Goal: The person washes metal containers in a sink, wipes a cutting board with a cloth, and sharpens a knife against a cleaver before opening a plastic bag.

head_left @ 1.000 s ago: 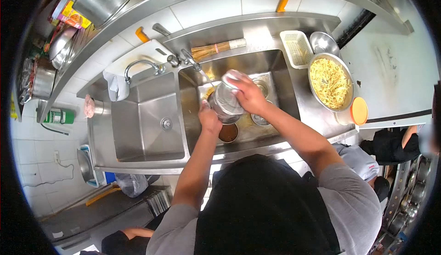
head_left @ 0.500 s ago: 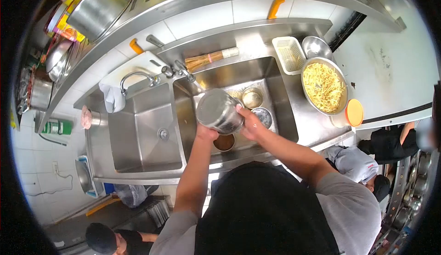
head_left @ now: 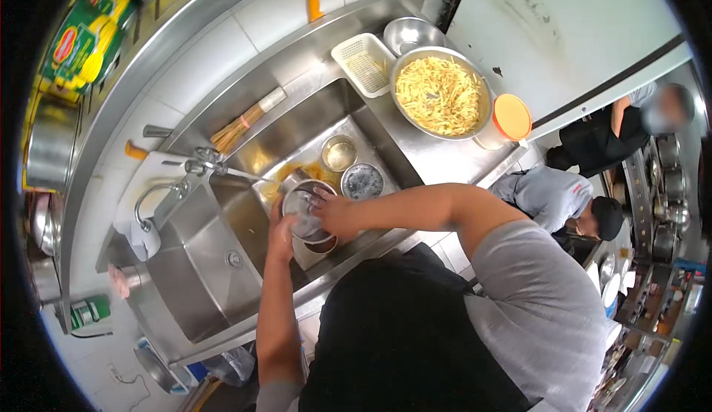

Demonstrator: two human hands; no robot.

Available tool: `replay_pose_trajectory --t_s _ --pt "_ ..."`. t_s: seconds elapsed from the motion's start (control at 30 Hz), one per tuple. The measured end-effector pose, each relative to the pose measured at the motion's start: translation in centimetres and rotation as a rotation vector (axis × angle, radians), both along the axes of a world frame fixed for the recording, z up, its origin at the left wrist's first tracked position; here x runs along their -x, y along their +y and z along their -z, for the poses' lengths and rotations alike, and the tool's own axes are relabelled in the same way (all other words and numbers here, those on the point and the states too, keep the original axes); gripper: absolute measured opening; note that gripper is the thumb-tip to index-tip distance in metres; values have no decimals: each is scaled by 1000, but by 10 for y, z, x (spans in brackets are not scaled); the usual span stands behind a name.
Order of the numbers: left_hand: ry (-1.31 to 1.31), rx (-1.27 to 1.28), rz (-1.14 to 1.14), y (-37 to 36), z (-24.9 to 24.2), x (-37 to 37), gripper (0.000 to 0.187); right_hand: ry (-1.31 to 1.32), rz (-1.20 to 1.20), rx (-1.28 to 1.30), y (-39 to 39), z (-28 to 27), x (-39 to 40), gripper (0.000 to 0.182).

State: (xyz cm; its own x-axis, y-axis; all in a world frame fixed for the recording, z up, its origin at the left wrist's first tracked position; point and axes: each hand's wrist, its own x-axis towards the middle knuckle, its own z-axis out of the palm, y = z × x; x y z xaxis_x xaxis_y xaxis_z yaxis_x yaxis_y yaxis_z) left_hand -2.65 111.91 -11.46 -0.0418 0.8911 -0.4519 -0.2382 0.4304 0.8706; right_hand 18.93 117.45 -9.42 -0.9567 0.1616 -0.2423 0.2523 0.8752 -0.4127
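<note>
A round metal pot is held low over the right sink basin, its pale opening facing up toward me. My left hand is closed around its near left side. My right hand reaches across its right side, fingers bent at the rim; how far they go inside is hidden. A stream of water runs from the faucet just behind the pot. Beside it in the basin stand a metal container with cloudy liquid and another with dark, speckled contents. A third container is partly hidden beneath my right hand.
Yellow strips fill a large bowl on the right counter, beside an orange-lidded tub, a white basket and a metal bowl. A bristle brush lies behind the sink. Co-workers stand at right.
The pot has turned from showing its outside to showing its opening. My right hand has shifted onto its rim. Yellowish-brown liquid now shows on the basin floor, and my view has rotated.
</note>
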Motion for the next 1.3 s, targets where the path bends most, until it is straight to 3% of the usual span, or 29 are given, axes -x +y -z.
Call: replay_pose_trajectory --t_s 0.07,0.1,0.13,0.2,0.23,0.33,0.37,0.4,0.47,0.5,0.53,0.57,0.6,0.67,0.7,0.73,0.8,0.83,0.87,0.93,0.97,1.0,1.07,1.1,1.17,1.2,1.23,1.27,1.3 --pt "99 -79 21 0 8 -14 78 -160 -45 -512 -6 30 -5 55" --pt "193 -160 25 -4 15 -20 79 -139 40 -531 -13 61 2 50" --pt "192 -155 19 -5 28 -23 79 -139 33 -527 -18 53 11 50" --pt "97 -50 -80 1 32 -36 78 -318 325 302 -23 37 33 44" --pt "-14 52 -157 3 23 -45 78 108 688 550 -32 45 41 39" --pt "-238 107 -158 3 40 -17 77 97 698 347 -44 25 34 40" --pt "-298 111 -35 4 35 -4 60 28 415 100 -44 14 15 33" --pt "-295 104 -41 3 27 -1 60 31 409 96 -42 19 0 33" --pt "-328 188 80 1 13 1 74 229 112 -198 -35 38 -18 27" --pt "-403 212 -25 -2 26 -3 68 236 104 -199 -33 33 -16 27" --pt "-330 67 -162 1 37 -17 60 169 247 -146 -29 22 -11 23" --pt "-295 79 -329 0 33 -42 58 103 389 -96 -24 13 -4 20" --pt "-262 85 -498 4 29 -57 56 118 379 -108 -20 3 10 20" --pt "-302 133 -417 4 37 -41 59 -30 791 379 -21 -11 37 17" --pt "-325 169 -367 4 30 -34 61 117 691 172 -29 -8 31 16" --pt "-347 204 -314 4 23 -26 63 117 691 163 -24 0 19 16" --pt "-478 200 115 9 -33 5 74 320 32 -100 -11 20 -8 21" --pt "-172 231 8 8 -13 12 78 311 -161 -112 -5 12 -18 25" --pt "-170 229 0 5 8 15 78 315 -169 -113 -3 4 -20 25" --pt "-154 149 -186 2 8 -12 81 108 -21 34 -5 -6 -13 26" --pt "-155 44 -407 1 18 -43 77 -36 207 190 -8 -16 -5 27" --pt "-71 -1 -486 -1 34 -60 81 -38 204 197 -9 -13 4 27" --pt "-233 145 -468 0 -5 -81 67 49 608 405 -8 -4 19 38" --pt "-235 151 -489 4 -3 -68 67 140 609 351 -12 -13 12 46" --pt "-424 157 -40 7 10 -29 59 172 468 410 -8 2 7 50" --pt "-424 167 -60 4 17 -26 59 214 349 461 -7 9 7 54" --pt "-462 246 -81 2 23 -25 57 248 436 635 -7 -14 7 62" --pt "-498 317 -92 3 27 -27 56 251 430 639 -1 -17 14 62" --pt "-539 128 -143 1 34 -41 58 289 687 824 5 -21 20 60"
